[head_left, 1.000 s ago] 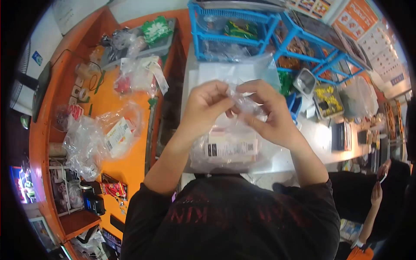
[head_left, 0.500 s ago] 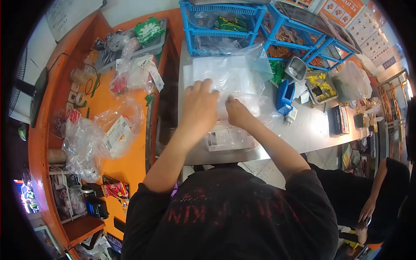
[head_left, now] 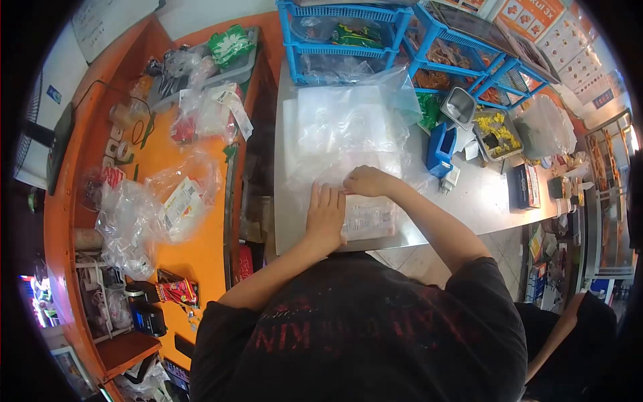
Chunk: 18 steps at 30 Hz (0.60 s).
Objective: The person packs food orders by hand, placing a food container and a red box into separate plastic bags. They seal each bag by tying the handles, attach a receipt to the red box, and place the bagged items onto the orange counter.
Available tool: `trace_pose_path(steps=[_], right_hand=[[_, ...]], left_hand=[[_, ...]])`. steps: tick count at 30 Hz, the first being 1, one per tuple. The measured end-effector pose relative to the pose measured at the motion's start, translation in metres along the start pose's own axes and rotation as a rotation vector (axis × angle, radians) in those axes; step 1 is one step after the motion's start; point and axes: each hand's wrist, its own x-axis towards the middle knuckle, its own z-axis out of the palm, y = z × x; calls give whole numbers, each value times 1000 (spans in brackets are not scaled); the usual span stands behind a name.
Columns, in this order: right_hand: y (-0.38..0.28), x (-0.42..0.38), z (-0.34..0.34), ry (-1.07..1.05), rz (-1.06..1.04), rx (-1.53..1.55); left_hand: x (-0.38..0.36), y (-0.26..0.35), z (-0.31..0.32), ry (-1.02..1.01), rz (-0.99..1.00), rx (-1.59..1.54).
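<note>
Stainless steel counter (head_left: 469, 201) fills the middle of a cluttered shop corner, and at its near edge lies a clear plastic packet with a white printed label (head_left: 368, 218). Flat on the packet's left part rests the left hand (head_left: 326, 216), fingers stretched out and palm down, pressing rather than clasping. Just beyond it the right hand (head_left: 367, 181) sits curled at the packet's far edge, fingertips down on the plastic; whether it pinches the film cannot be told. Farther out from the hands, touching the packet's far side, spreads a stack of crumpled clear plastic bags (head_left: 348, 124). To the right of the right hand stands a small blue box (head_left: 440, 149), and past it a square metal cup (head_left: 459, 106). Behind the bags rise blue plastic wire baskets (head_left: 341, 33) holding wrapped goods. Well off to the left of the left hand runs an orange counter (head_left: 194, 258) strewn with more clear bags (head_left: 130, 221).
</note>
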Motion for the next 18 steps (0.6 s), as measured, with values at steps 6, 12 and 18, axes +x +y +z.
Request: trace_pose_path(steps=[6,12,18], right_hand=[[-5,17,26,-524,-43,447],[-23,-8,-5,-386,181,109],[-18,-95,-51,652,180,67]], left_hand=[[-29,13,37,237,13,29],[-24,10,18,204,24,-12],[-19,-11,-30,579,-23,-341]])
